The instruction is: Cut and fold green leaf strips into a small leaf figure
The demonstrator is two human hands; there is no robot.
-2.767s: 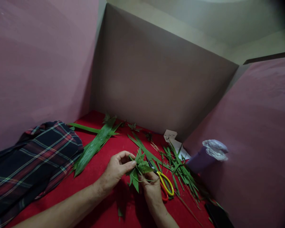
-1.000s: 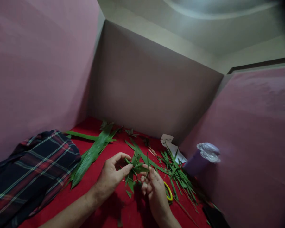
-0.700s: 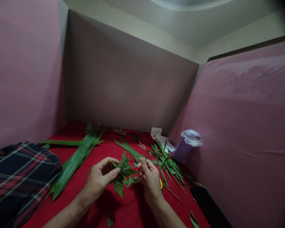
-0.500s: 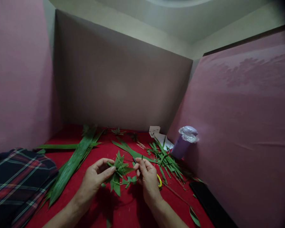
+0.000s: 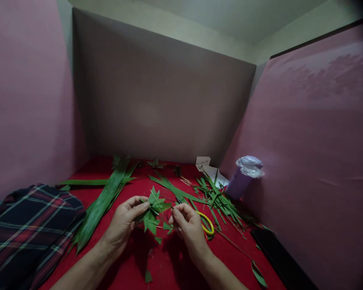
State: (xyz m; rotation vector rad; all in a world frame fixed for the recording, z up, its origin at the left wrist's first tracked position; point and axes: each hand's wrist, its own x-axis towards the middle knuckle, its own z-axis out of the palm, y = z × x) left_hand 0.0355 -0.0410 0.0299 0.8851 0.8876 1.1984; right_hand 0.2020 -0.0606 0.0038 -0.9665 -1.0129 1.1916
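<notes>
Head view: the left hand (image 5: 125, 220) has its grip, thumb against fingers, clamped on the left side of a green star-shaped piece of pointed leaf segments (image 5: 153, 207), which is held raised between the two hands. The right hand (image 5: 188, 227) has thumb and fingertips drawn together on a thin dark-green sliver (image 5: 171, 207), just right of the piece; whether the two are joined cannot be told. Just beside the right hand lie scissors with yellow and red handles (image 5: 212, 226), partly hidden behind it, on the red cloth-covered worktop (image 5: 160, 264). Beyond them is a heap of narrow green cut strips (image 5: 226, 209). At left, broad, long green leaves (image 5: 104, 205) lie apparently untrimmed. At the rear sits a small, dark-green star-like leaf piece (image 5: 155, 163). Judged on condition, the work is part done: segments are gathered into a piece, but an unsecured-looking end and unused leaf stock remain. A folded dark plaid cloth (image 5: 33, 227) lies far left.
</notes>
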